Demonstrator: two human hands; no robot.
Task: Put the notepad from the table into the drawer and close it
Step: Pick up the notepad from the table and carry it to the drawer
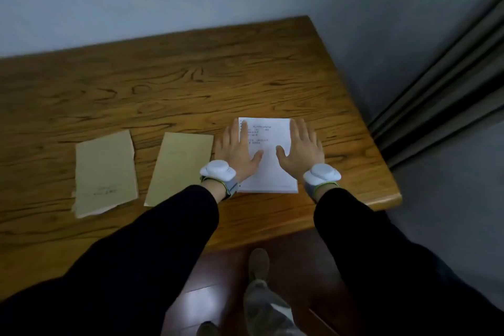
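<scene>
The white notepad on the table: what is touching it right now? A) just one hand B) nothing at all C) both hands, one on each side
C: the left hand and right hand lie flat and open on either side of the white notepad.

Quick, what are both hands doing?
Left hand: open, flat on the white notepad.
Right hand: open, flat on it too.

Dim, cool indoor light with soft motion blur throughout. My sleeves read nearly black, without detail. A pale glare patch shines on the floor below. Wide-angle distortion bends the table edges and curtain.
</scene>
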